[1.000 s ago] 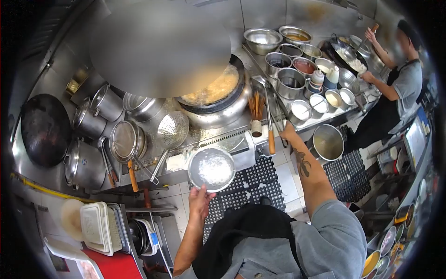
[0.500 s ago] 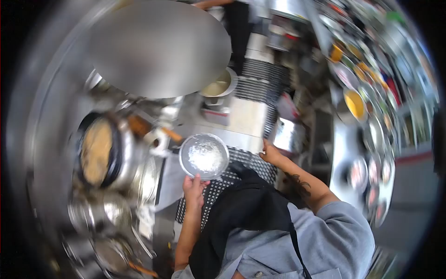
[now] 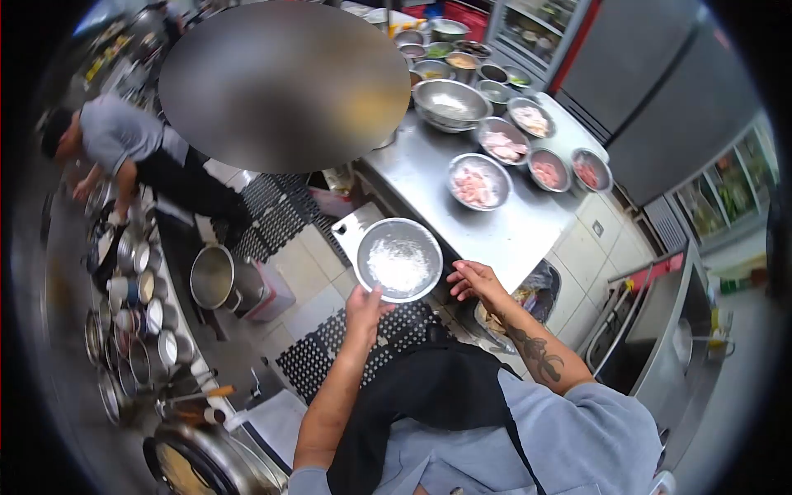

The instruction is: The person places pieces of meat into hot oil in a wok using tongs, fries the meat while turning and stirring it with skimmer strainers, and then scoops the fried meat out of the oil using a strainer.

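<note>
My left hand [image 3: 365,313] grips the near rim of a metal bowl [image 3: 400,289], thumb over the edge. White powder [image 3: 399,262] covers the bottom of the bowl. To the right of the bowl, apart from it, my right hand [image 3: 477,283] is open with its fingers loosely spread and nothing in it. Ahead is a steel table [image 3: 507,239]. Closest on that table is a bowl of pale pink raw meat pieces [image 3: 476,181], with several more meat bowls beside it.
A co-worker [image 3: 136,140] bends over the counter at the left. A large pot [image 3: 216,280] stands near the floor. Black perforated mats [image 3: 318,351] cover part of the tiles. Below the table's right edge is a lined bin [image 3: 540,289]. Fridges [image 3: 652,74] stand at the back right. A blurred oval hides the upper middle.
My view has swung right, from the stove side to the steel table. The bowl of powder came along in my left hand. My right hand is now closer to it, fingers spread.
</note>
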Available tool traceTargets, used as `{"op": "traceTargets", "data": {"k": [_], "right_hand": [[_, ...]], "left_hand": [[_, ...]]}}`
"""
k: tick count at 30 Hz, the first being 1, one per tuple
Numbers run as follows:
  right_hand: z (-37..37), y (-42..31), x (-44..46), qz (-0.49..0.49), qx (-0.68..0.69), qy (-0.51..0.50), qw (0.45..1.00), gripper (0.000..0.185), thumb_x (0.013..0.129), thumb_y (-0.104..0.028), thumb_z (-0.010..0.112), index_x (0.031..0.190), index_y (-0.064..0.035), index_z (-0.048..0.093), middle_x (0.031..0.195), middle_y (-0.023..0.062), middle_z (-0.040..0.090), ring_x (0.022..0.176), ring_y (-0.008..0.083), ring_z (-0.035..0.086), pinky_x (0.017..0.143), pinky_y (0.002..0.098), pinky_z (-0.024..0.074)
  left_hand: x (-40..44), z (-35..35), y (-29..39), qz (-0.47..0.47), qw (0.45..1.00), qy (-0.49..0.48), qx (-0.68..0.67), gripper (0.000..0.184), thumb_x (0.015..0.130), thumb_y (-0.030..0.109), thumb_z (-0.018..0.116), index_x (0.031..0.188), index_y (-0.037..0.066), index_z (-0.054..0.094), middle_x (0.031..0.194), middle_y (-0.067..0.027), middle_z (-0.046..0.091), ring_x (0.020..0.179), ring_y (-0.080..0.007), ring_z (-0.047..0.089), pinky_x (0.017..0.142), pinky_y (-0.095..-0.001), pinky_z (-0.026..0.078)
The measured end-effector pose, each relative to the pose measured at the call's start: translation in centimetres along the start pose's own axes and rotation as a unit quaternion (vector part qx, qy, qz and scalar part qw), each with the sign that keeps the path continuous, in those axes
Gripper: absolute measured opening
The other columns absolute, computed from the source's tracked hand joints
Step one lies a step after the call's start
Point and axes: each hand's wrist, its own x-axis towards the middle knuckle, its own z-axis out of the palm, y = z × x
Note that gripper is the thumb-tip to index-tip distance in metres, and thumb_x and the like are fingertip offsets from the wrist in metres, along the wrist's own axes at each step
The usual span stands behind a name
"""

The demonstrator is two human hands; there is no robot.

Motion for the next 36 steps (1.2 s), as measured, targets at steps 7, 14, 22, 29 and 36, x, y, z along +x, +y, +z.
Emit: {"op": "traceTargets", "data": {"k": [7,14,22,29,36], "right_hand": [[-10.9,1.3,-4.1,-0.047,0.1,0.089,0.99,0.014,0.084,-0.015,0.06,0.081,-0.0021,0.053,0.068,0.0075,0.06,0.057,0.0152,0.06,0.049,0.0251,0.0498],[-25.1,9.9,-13.9,-0.04,0.236,0.316,0.918,0.01,0.082,-0.012,0.059,0.079,-0.0052,0.053,0.069,0.0072,0.06,0.056,0.0185,0.06,0.054,0.031,0.0531],[-42.4,10.6,-32.3,-0.249,0.288,0.591,0.711,0.015,0.085,-0.021,0.054,0.092,-0.0083,0.049,0.078,0.0082,0.059,0.065,0.0234,0.06,0.054,0.0361,0.0517],[-40.6,6.5,-27.2,-0.212,0.207,0.588,0.753,0.045,0.082,-0.023,0.06,0.12,-0.0071,0.042,0.093,0.0063,0.053,0.064,0.0176,0.059,0.05,0.0286,0.0474],[-25.7,3.5,-11.4,-0.212,-0.086,0.471,0.852,0.033,0.089,-0.02,0.05,0.114,0.0015,0.049,0.089,0.0081,0.06,0.059,0.0105,0.056,0.052,0.0224,0.0453]], "left_hand": [[2.5,13.7,-3.4,-0.075,0.975,-0.179,0.105,0.023,0.088,0.014,0.052,0.106,0.0,0.049,0.09,-0.0107,0.059,0.069,-0.0159,0.06,0.056,-0.0253,0.052],[2.0,23.0,-5.1,-0.218,0.844,-0.432,0.231,0.035,0.09,0.034,0.046,0.105,0.002,0.044,0.111,-0.0119,0.051,0.081,-0.0214,0.061,0.066,-0.028,0.05],[3.8,18.5,-4.2,-0.248,0.818,-0.432,0.289,0.02,0.09,0.021,0.05,0.1,0.004,0.047,0.114,-0.0139,0.052,0.08,-0.0224,0.061,0.066,-0.0307,0.052],[6.5,5.8,-6.1,-0.286,0.901,-0.222,0.238,0.016,0.088,0.021,0.052,0.097,0.009,0.047,0.105,-0.0125,0.055,0.079,-0.0259,0.061,0.065,-0.0356,0.052],[4.9,-8.9,-7.1,-0.219,0.966,0.026,0.133,0.022,0.088,0.023,0.052,0.099,0.005,0.049,0.094,-0.0107,0.058,0.076,-0.0238,0.061,0.065,-0.0353,0.052]]}}
